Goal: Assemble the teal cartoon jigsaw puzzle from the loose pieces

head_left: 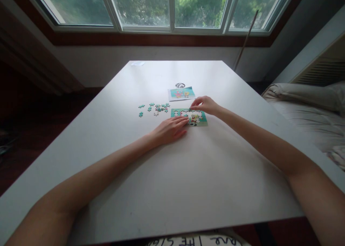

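Observation:
A partly assembled jigsaw puzzle (pixel 202 123) lies flat on the white table, teal around its border with a yellow cartoon figure inside and white gaps in the middle. My left hand (pixel 172 130) rests over its lower left corner, fingers stretched out flat. At the puzzle's upper edge my right hand (pixel 205 105) pinches a small teal puzzle piece (pixel 190 109), mostly covered by the fingertips. Loose puzzle pieces (pixel 159 108) are scattered left of the puzzle, several of them clustered together. Just behind the puzzle is a picture card (pixel 182 94) with pink and yellow cartoon figures.
A small round dark-rimmed object (pixel 180 85) sits behind the card. On the far left table corner lies a clear or white scrap (pixel 137 63). A thin stick (pixel 245 41) leans by the window, and a light cushioned seat (pixel 302 113) stands right of the table (pixel 188 188).

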Demonstrator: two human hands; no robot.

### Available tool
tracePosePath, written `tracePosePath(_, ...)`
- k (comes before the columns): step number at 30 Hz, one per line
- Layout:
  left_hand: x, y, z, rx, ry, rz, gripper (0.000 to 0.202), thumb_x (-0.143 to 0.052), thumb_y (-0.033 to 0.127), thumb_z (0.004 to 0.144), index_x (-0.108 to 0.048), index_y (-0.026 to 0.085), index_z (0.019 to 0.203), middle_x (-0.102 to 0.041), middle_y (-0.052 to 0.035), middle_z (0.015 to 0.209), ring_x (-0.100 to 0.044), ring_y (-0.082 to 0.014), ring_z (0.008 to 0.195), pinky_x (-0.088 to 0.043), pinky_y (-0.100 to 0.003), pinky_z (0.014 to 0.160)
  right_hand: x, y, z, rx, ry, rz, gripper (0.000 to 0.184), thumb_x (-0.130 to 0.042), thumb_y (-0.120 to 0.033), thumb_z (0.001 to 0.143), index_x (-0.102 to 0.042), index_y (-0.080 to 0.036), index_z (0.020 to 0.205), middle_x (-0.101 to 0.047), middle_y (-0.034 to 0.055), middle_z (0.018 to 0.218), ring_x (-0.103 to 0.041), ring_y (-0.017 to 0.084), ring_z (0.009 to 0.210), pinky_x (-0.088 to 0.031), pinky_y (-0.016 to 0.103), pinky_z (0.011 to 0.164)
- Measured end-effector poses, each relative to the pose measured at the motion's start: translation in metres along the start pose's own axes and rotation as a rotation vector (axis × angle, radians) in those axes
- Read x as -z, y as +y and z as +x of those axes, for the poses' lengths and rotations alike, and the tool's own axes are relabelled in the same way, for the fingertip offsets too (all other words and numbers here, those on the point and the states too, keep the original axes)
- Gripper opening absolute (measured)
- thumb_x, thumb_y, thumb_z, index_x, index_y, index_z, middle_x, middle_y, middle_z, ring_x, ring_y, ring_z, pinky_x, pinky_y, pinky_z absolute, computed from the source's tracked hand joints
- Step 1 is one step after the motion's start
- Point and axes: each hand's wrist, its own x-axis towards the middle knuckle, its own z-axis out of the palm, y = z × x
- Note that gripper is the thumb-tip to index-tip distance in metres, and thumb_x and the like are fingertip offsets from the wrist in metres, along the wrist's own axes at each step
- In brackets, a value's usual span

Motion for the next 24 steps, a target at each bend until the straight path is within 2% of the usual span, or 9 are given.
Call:
tracePosePath(3,0.000,0.000,0.000,0.002,0.000,-0.010,0.042,-0.044,0.035,0.094,-0.050,0.012,0.130,-0.056,-0.0117,0.133,-0.053,-0.0240,0.122,-0.046,-0.038,0.104,-0.011,-0.001,0.018,-0.008,-0.107,-0.067,0.014,-0.074,-0.029,0.067,-0.076,-0.017,0.072,-0.071,0.0023,0.069,-0.062,0.015,0.070,-0.044,0.023,0.066)
tracePosePath(6,0.001,0.000,0.001,-0.003,0.003,-0.022,0.040,-0.043,0.033,0.094,-0.052,0.012,0.128,-0.056,-0.0116,0.132,-0.053,-0.0237,0.122,-0.046,-0.038,0.104,-0.020,0.003,0.025,-0.017,-0.115,-0.053,0.014,-0.072,-0.029,0.069,-0.076,-0.015,0.069,-0.071,0.0028,0.070,-0.062,0.015,0.071,-0.045,0.023,0.068)
tracePosePath(16,0.000,-0.002,0.001,-0.003,0.030,-0.056,0.036,-0.042,0.030,0.095,-0.055,0.014,0.124,-0.057,-0.0105,0.132,-0.055,-0.0216,0.121,-0.046,-0.038,0.105,-0.029,0.017,0.021,0.028,-0.008,0.086,0.014,-0.074,-0.030,0.065,-0.074,-0.015,0.064,-0.071,0.0056,0.077,-0.063,0.018,0.079,-0.049,0.026,0.072)
tracePosePath(24,-0.001,-0.002,0.001,0.009,0.028,-0.067,0.035,-0.041,0.029,0.095,-0.056,0.015,0.123,-0.058,-0.0090,0.131,-0.055,-0.0210,0.120,-0.046,-0.037,0.105,-0.032,0.021,0.016,0.025,0.023,0.055,0.018,-0.073,-0.034,0.067,-0.074,-0.015,0.068,-0.067,0.0054,0.082,-0.060,0.017,0.078,-0.047,0.027,0.074)
